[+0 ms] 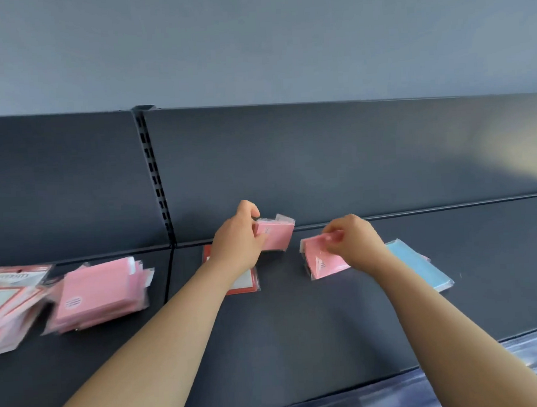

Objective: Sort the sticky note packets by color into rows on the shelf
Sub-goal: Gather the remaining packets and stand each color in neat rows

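My left hand (237,236) grips a pink sticky note packet (277,235), held tilted just above the dark shelf (300,327) near its back panel. My right hand (354,242) pinches the top edge of a second pink packet (322,261), which leans with its lower edge on the shelf. A light blue packet (418,265) lies flat to the right, partly under my right wrist. A red-bordered packet (245,281) lies under my left wrist. A pile of pink packets (99,292) sits at the left.
Red-bordered white packets (6,301) are heaped at the far left edge. A slotted upright post (154,175) divides the dark back panel. The shelf's front lip (397,374) runs lower right, with blue patterned floor beyond it.
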`<state>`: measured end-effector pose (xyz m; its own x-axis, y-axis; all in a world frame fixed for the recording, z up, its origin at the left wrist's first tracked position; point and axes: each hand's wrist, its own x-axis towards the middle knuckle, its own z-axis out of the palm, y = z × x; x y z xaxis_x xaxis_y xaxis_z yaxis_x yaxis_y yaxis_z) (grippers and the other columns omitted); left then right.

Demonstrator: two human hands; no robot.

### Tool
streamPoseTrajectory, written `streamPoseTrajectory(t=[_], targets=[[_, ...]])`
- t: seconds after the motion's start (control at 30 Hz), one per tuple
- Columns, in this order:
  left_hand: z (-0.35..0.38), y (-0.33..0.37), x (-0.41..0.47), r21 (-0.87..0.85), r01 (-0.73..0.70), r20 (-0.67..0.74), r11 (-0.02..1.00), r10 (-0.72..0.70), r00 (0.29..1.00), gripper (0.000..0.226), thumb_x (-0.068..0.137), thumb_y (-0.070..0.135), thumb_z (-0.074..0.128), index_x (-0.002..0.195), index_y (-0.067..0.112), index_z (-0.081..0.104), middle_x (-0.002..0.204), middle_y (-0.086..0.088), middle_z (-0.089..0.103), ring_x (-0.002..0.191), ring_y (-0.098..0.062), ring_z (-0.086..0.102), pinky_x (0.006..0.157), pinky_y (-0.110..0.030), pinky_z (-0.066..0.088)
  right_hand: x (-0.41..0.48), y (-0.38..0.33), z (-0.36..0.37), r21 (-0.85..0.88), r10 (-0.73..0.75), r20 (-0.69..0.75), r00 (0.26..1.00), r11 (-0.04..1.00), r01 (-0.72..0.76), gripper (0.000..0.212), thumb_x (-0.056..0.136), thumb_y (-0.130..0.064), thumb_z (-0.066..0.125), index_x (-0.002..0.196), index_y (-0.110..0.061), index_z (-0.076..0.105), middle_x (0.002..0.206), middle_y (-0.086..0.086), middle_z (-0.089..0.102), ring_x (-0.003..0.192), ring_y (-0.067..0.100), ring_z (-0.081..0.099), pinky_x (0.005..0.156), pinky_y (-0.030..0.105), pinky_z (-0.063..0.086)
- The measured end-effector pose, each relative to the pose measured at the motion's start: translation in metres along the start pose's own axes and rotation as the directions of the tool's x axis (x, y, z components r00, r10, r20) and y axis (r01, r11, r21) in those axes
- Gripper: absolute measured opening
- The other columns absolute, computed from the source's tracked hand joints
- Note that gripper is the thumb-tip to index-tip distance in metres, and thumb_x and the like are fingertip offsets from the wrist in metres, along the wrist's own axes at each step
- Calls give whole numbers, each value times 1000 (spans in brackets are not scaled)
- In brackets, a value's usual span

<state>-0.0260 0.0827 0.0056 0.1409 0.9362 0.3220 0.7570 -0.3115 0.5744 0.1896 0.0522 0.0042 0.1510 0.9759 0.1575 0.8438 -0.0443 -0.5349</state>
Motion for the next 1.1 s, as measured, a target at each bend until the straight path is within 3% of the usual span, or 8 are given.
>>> streamPoseTrajectory(t=[0.17, 0.23, 0.37, 0.5, 0.67, 0.83, 0.93, 1.1], targets=[[-41, -8, -28, -257, 50, -174, 965, -98, 980, 27, 90, 14, 63, 110, 20, 46, 95, 7, 62, 88, -15, 61, 74, -32, 53, -11, -36, -8, 102, -22, -93, 995, 994, 32, 5, 82, -27, 70, 82, -30, 75, 84, -8, 70, 75, 15, 61, 69, 28, 51], [-62, -17, -43, -306, 63, -238, 950, -141, 961, 27, 89, 14, 66, 107, 21, 48, 89, 13, 61, 84, -9, 61, 68, -22, 50, -17, -52, -4, 94, -22, -74, 997, 995, 29, 6, 80, -28, 69, 78, -28, 75, 79, -6, 71, 76, 19, 64, 70, 32, 55], [-106, -47, -74, -415, 126, -325, 901, -276, 905, 27, 84, 17, 72, 104, 21, 55, 88, 14, 63, 80, -4, 62, 64, -22, 47, -30, -88, 11, 151, -59, -119, 991, 985, 77, 13, 78, -27, 65, 76, -19, 75, 75, -1, 71, 78, 24, 66, 67, 39, 57], [-145, -83, -94, -368, 199, -407, 908, -350, 844, 21, 84, 20, 72, 102, 16, 62, 89, 11, 65, 83, -8, 63, 72, -24, 46, -41, -133, 27, 374, -101, -85, 991, 919, 125, 10, 83, -23, 66, 81, -23, 76, 79, -14, 71, 75, 7, 65, 65, 26, 53], [-165, -124, -103, -293, 315, -357, 903, -409, 840, 23, 87, 19, 69, 107, 8, 67, 102, -2, 71, 87, -13, 62, 74, -25, 42, -54, -182, 65, 552, -97, 42, 994, 832, 57, 8, 87, -21, 66, 84, -18, 74, 84, -7, 72, 76, 12, 65, 59, 21, 46], [-173, -135, -102, -180, 352, -285, 919, -391, 875, 22, 90, 14, 62, 109, 3, 67, 99, -5, 70, 88, -16, 59, 75, -23, 39, -55, -219, 101, 585, -67, 98, 993, 811, -3, 10, 86, -20, 67, 78, -19, 73, 86, -2, 73, 85, 20, 68, 81, 40, 57], [-178, -143, -103, -172, 374, -196, 911, -404, 894, 34, 91, 7, 55, 124, 1, 59, 120, -7, 66, 107, -21, 61, 84, -26, 43, -52, -232, 119, 573, -24, 118, 993, 818, -48, 19, 84, -20, 66, 78, -3, 71, 88, 14, 72, 73, 21, 63, 70, 37, 53], [-183, -156, -112, -249, 378, -125, 892, -417, 900, 38, 91, 12, 59, 130, 11, 56, 124, -2, 63, 103, -13, 58, 87, -24, 43, -52, -244, 141, 510, 25, 154, 988, 854, -101, 37, 84, -22, 64, 92, 14, 61, 76, 26, 58, 64, 15, 44, 61, 28, 37]])
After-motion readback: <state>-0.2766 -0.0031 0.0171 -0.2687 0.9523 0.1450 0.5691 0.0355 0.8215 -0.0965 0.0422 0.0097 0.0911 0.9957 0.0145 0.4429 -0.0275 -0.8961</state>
